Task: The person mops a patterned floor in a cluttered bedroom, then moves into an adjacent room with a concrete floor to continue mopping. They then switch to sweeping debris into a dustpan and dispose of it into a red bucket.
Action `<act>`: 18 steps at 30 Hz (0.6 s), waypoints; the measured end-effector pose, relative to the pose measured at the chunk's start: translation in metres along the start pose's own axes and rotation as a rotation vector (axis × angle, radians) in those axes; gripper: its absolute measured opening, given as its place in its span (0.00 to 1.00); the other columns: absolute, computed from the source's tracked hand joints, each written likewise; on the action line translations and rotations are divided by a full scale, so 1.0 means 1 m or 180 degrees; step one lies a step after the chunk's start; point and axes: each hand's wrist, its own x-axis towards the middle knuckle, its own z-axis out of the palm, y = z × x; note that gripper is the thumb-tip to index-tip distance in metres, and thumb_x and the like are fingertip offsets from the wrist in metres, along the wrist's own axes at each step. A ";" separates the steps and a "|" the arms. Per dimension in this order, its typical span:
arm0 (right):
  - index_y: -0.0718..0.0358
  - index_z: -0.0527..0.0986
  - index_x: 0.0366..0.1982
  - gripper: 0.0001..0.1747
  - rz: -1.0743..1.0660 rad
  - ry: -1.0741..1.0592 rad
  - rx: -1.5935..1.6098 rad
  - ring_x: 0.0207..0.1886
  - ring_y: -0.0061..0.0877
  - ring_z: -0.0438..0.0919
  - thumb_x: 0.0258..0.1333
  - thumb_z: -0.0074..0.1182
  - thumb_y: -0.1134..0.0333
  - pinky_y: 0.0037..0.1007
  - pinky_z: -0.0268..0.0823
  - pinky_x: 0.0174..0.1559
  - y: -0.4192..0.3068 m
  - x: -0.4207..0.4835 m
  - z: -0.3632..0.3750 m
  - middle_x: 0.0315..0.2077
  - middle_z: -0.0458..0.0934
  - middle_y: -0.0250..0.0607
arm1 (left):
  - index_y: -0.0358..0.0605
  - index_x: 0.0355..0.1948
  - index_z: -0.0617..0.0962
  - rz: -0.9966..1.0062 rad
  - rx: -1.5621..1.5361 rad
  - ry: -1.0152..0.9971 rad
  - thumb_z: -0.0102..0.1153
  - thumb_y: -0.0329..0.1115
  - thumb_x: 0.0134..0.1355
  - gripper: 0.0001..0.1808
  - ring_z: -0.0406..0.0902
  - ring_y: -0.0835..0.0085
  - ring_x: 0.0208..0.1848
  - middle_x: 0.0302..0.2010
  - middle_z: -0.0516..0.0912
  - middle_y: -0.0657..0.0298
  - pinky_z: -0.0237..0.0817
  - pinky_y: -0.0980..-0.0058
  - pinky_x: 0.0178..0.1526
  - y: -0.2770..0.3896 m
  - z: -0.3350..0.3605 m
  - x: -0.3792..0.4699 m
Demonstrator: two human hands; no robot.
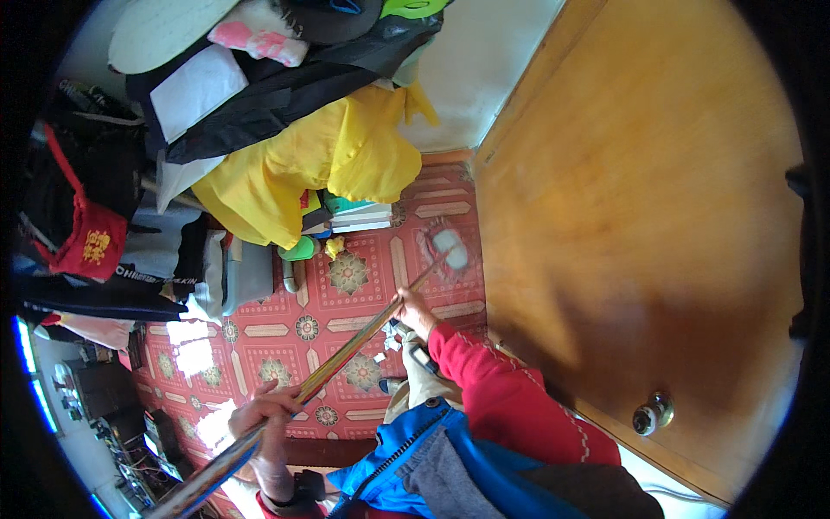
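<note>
A long mop handle (350, 350), wrapped in multicoloured stripes, runs diagonally from the lower left towards the floor ahead. My left hand (266, 409), with a dark band on its wrist, grips the upper part of it. Farther down, my right hand (413, 313), in a red sleeve, is closed around the handle. At the far end a flat mop head (449, 250) with a pale plate and a blurred fringe lies on the red patterned floor (350, 308), near the foot of the wooden door.
The wooden door (622, 194) with a round knob (648, 415) stands at my right. On the left hang a yellow cloth (311, 156), dark clothes and a red fabric item (91, 237). Below are books (362, 217), a grey bin (249, 276) and crumpled yellow litter (334, 247). White scraps (391, 340) lie by my feet.
</note>
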 end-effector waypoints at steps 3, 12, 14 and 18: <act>0.58 0.65 0.22 0.09 0.0470 0.0134 -0.0400 0.14 0.20 0.66 0.54 0.48 0.67 0.23 0.58 0.12 0.038 -0.045 -0.009 0.14 0.65 0.31 | 0.40 0.17 0.73 0.0021 -0.0188 0.0126 0.54 0.34 0.53 0.11 0.81 0.63 0.32 0.20 0.80 0.57 0.58 0.55 0.55 0.011 -0.030 -0.007; 0.60 0.64 0.20 0.08 0.0813 -0.0327 -0.0259 0.17 0.25 0.66 0.50 0.48 0.71 0.23 0.59 0.16 0.048 -0.028 -0.037 0.18 0.67 0.37 | 0.38 0.17 0.72 0.0057 -0.0623 0.0111 0.57 0.38 0.51 0.14 0.78 0.61 0.29 0.19 0.78 0.55 0.67 0.65 0.39 0.000 -0.040 -0.029; 0.59 0.64 0.19 0.08 0.0478 -0.0008 0.0187 0.18 0.23 0.67 0.48 0.49 0.69 0.22 0.58 0.14 0.038 -0.003 -0.022 0.17 0.66 0.34 | 0.38 0.18 0.73 0.0117 -0.0596 -0.0105 0.58 0.35 0.50 0.13 0.79 0.60 0.31 0.21 0.80 0.54 0.68 0.64 0.39 -0.012 -0.035 -0.026; 0.60 0.67 0.24 0.06 -0.0056 -0.0378 -0.0262 0.21 0.25 0.69 0.52 0.48 0.68 0.26 0.64 0.22 -0.044 0.032 0.013 0.19 0.67 0.34 | 0.38 0.21 0.74 0.0134 -0.0230 -0.0491 0.57 0.29 0.47 0.06 0.79 0.58 0.36 0.26 0.80 0.54 0.67 0.62 0.47 -0.040 0.001 -0.012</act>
